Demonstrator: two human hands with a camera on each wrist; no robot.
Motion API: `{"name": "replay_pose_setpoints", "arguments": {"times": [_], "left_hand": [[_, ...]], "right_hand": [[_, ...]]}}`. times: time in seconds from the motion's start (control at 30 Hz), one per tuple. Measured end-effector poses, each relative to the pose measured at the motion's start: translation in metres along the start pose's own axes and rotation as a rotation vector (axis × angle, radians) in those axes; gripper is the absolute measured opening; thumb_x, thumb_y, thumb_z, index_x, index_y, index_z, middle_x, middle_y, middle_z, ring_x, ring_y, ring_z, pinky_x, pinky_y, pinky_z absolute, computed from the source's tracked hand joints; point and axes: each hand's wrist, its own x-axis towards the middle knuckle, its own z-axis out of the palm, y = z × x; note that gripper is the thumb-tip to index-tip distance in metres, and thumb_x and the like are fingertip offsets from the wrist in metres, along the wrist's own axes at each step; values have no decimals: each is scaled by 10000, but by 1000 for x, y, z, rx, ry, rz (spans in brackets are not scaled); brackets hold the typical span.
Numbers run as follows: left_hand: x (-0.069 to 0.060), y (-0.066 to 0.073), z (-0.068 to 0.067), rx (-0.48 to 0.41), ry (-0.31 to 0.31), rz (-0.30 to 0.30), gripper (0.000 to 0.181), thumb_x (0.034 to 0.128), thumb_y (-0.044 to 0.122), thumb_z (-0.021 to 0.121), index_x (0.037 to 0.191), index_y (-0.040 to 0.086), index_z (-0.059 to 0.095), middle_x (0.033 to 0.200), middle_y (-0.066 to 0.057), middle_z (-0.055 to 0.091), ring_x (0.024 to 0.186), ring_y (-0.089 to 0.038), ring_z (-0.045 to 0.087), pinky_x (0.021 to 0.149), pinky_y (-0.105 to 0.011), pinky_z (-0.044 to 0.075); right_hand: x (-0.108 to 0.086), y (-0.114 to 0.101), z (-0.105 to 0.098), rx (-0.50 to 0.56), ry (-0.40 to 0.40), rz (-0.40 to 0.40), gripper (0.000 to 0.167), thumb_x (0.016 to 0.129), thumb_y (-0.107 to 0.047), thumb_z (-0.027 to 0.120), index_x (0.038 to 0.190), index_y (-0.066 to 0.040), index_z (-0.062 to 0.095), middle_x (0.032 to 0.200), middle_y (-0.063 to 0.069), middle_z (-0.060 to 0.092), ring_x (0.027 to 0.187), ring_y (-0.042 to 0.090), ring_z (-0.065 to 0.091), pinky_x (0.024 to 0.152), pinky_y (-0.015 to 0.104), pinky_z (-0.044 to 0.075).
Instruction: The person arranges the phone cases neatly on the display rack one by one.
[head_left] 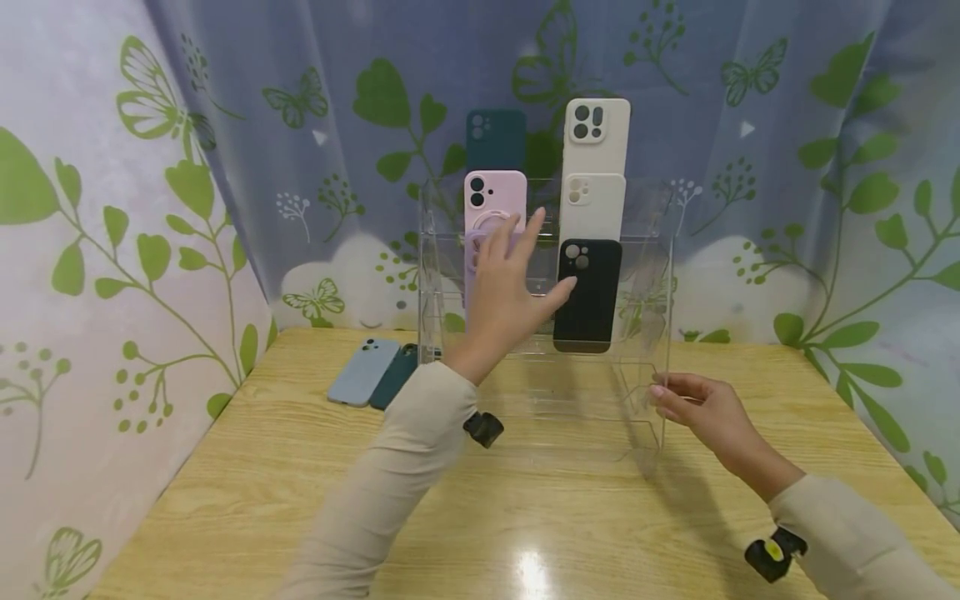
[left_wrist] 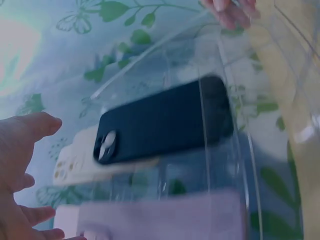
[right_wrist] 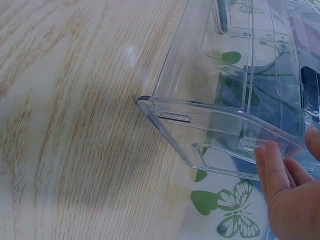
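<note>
A clear tiered display stand (head_left: 540, 367) holds phone cases in two columns. My left hand (head_left: 510, 292), fingers spread, is in front of the left column and partly hides a purple phone case (head_left: 472, 250); whether it touches the case I cannot tell. Behind are a pink phone case (head_left: 506, 187) and a dark green phone case (head_left: 497, 140). The right column has a black phone case (head_left: 588, 296) in front of a white phone case (head_left: 603, 208) and a cream phone case (head_left: 611, 150). With thumb and fingers, my right hand (head_left: 705, 412) pinches the stand's right side edge.
On the wooden table (head_left: 300, 483), a light blue phone case (head_left: 365, 371) and another dark green phone case (head_left: 393, 379) lie left of the stand. A patterned curtain (head_left: 360, 192) hangs close behind, and patterned fabric lines both sides.
</note>
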Motion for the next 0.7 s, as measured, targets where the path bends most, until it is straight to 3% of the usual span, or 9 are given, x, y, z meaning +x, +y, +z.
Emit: {"name": "replay_pose_setpoints", "arguments": {"times": [0.13, 0.37, 0.7], "left_hand": [[-5, -21, -21, -10, 18, -21, 791, 839, 415, 707, 1501, 180, 344, 1499, -118, 344, 1397, -316, 279, 1079, -499, 328], [-16, -64, -54, -8, -23, -127, 791, 866, 431, 670, 1521, 194, 295, 1532, -124, 294, 1417, -354, 231, 1033, -588, 341], [-47, -139, -72, 21, -109, -265, 780, 909, 426, 615, 1538, 172, 232, 1546, -187, 229, 1413, -411, 195, 1056, -633, 253]], "right_hand": [[0, 0, 0, -2, -4, -2, 630, 966, -360, 555, 1400, 76, 416, 1360, 283, 468, 943, -97, 587, 870, 278, 518], [0, 0, 0, 6, -2, -4, 619, 963, -353, 563, 1392, 73, 430, 1349, 274, 480, 948, -94, 589, 893, 323, 508], [1, 1, -1, -2, -14, -1, 628, 961, -367, 560, 1399, 63, 427, 1367, 280, 465, 980, -69, 593, 875, 288, 518]]}}
